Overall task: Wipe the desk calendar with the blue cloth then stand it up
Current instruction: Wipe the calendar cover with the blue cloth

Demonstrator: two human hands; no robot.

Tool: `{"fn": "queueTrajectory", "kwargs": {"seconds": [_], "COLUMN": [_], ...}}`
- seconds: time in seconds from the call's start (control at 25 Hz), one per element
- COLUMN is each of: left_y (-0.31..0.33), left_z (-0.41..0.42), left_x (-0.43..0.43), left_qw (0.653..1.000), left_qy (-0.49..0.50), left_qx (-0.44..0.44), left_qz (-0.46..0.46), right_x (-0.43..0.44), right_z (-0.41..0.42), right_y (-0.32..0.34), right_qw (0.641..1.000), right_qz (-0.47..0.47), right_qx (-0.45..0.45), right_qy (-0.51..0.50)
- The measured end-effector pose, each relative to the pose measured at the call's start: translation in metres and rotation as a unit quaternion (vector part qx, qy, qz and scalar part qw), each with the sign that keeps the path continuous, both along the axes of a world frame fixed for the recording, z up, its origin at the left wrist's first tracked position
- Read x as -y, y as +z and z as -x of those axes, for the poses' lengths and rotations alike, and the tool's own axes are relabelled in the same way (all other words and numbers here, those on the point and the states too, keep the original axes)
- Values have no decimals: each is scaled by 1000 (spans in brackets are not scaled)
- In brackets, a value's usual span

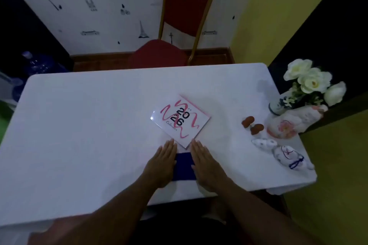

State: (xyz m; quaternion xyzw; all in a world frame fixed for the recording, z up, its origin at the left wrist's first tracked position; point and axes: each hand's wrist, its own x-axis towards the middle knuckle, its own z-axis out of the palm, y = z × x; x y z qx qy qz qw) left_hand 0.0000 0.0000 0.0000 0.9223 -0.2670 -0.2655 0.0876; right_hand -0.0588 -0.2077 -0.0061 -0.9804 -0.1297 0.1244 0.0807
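Observation:
A white desk calendar (180, 120) with pink squiggles and "2026" printed on it lies flat on the white table (79, 125), turned corner-on toward me. Just in front of its near corner lies a folded blue cloth (184, 166). My left hand (162, 164) rests palm down on the cloth's left side, fingers flat and together. On the cloth's right side my right hand (205, 165) lies the same way. Both hands' fingertips reach close to the calendar's near edges. Neither hand grips anything.
Two brown figurines (252, 124), white and blue ceramic animals (282, 152), a pink-patterned ceramic piece (292, 123) and a vase of white flowers (310, 83) crowd the table's right edge. A red chair (175, 26) stands behind the table. A blue water bottle (37, 65) stands on the floor at left.

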Motion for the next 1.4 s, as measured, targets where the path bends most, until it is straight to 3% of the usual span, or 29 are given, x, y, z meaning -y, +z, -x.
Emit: {"fn": "queueTrajectory", "kwargs": {"seconds": [0.32, 0.44, 0.6, 0.72, 0.88, 1.16, 1.4], "left_y": [-22, -18, -13, -12, -15, 2, 11], "left_z": [33, 31, 28, 25, 14, 15, -35], "left_x": [-20, -24, -21, -19, -19, -30, -45], "left_qw": [997, 992, 991, 996, 997, 976, 972], "left_qy": [-42, -63, -78, -42, 20, 87, 152], "left_qx": [42, 104, 109, 75, -54, -119, -24], "left_qz": [-42, -29, -4, 29, 60, 158, 179], "right_x": [8, 8, 4, -5, -29, -56, -29], "right_z": [16, 12, 11, 13, 11, -14, -35], "right_y": [-25, -28, -28, -24, -20, -5, 11], "right_qw": [996, 994, 995, 997, 996, 984, 958], "right_qz": [3, 21, 3, -4, -46, -146, -267], "right_qx": [15, 28, 37, 48, 78, 93, -8], "right_qy": [90, 107, 91, 59, 12, -37, -108]}}
